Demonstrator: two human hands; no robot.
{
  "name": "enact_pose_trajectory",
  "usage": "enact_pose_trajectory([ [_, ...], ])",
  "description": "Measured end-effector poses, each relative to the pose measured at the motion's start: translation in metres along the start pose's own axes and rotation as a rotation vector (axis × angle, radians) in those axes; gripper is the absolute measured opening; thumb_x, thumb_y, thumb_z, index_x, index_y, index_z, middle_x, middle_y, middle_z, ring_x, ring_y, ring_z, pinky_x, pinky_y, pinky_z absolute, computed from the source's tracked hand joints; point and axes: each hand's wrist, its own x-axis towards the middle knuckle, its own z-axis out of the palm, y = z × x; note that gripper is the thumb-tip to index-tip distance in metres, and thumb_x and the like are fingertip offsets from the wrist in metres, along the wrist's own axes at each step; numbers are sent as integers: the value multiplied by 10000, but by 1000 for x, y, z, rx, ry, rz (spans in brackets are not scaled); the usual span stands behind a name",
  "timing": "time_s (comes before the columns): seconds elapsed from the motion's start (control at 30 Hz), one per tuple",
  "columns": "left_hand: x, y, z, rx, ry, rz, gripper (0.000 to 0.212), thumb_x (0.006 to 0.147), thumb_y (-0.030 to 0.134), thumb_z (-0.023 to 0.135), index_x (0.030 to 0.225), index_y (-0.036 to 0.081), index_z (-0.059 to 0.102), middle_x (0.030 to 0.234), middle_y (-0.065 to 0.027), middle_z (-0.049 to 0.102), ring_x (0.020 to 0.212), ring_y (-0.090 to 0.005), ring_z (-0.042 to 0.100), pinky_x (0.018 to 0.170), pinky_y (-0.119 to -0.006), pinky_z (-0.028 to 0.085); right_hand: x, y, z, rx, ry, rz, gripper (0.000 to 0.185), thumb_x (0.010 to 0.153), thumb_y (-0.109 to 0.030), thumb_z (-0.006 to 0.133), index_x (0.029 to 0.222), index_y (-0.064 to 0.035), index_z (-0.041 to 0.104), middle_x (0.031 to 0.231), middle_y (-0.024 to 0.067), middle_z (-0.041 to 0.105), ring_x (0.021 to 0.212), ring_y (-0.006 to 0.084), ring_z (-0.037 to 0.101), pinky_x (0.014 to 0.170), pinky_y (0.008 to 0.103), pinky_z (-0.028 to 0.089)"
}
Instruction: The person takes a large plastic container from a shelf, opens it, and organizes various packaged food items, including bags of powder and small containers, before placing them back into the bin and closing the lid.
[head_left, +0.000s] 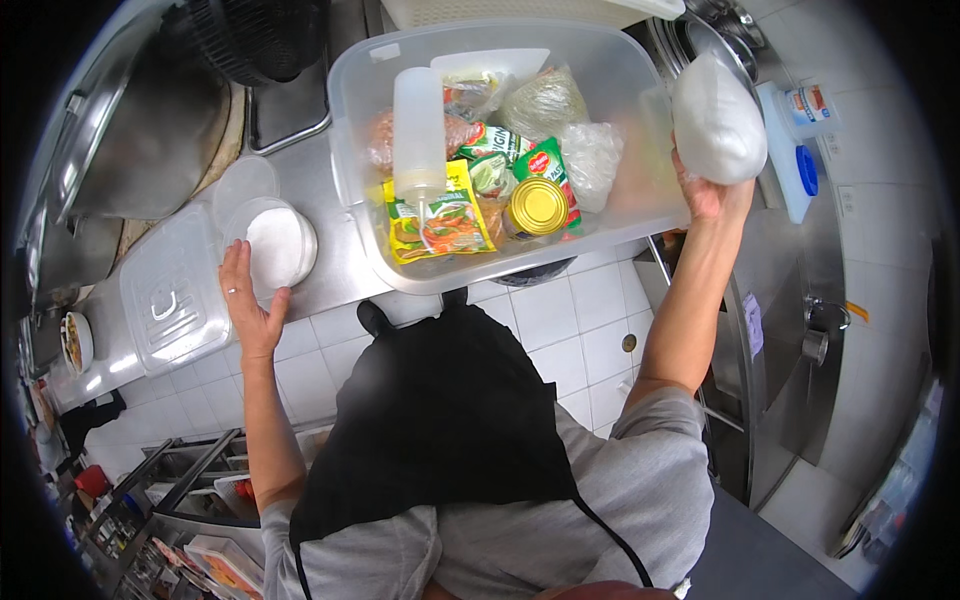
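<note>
My left hand (251, 300) rests against a round clear plastic container (306, 251), thumb on its near side and fingers along its left rim. White powder (271, 238) fills much of that container. Raised at the right, my right hand (709, 195) grips a plastic bag of white powder (720, 124) from below. Between my hands stands a large translucent plastic bin (637, 217). Inside are a squeeze bottle (418, 127), a yellow seasoning packet (450, 225), a gold-topped can (538, 208), a Del Monte tomato paste pouch (551, 161) and several plastic bags.
A round clear lid (247, 187) lies behind the container. Left of it, a rectangular plastic lid (176, 289) lies on the steel counter (341, 281). Large metal pans (142, 135) stand at the back left. A sink area with a faucet (825, 311) is at the right.
</note>
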Motion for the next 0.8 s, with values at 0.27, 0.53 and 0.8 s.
enact_pose_trajectory([
  [0.27, -6, -14, -6, -393, 146, -133, 769, 899, 418, 626, 1514, -11, 454, 1503, -220, 523, 1439, -388, 440, 1238, -520, 218, -88, 59, 81, 393, -799, 203, 597, 1026, -283, 544, 1545, -15, 420, 1558, 203, 469, 1454, 365, 437, 1240, 545, 306],
  [0.53, 37, 4, -79, -1076, 262, -353, 652, 1055, 467, 477, 1482, -26, 477, 1383, -190, 601, 1249, -257, 600, 1087, -418, 452, -219, 149, 221, -451, -674, -266, 543, 844, -20, 459, 1359, 91, 586, 1274, 163, 681, 1150, 198, 664, 1014, 343, 525],
  [0.8, 44, 6, -79, -1575, -81, -582, 872, 902, 515, 724, 1524, -1, 395, 1398, -150, 569, 1292, -239, 565, 1084, -382, 465, -234, 301, 256, -596, -696, 3, 441, 871, -10, 547, 1296, 54, 643, 962, 65, 703, 815, 95, 621, 738, 234, 506],
])
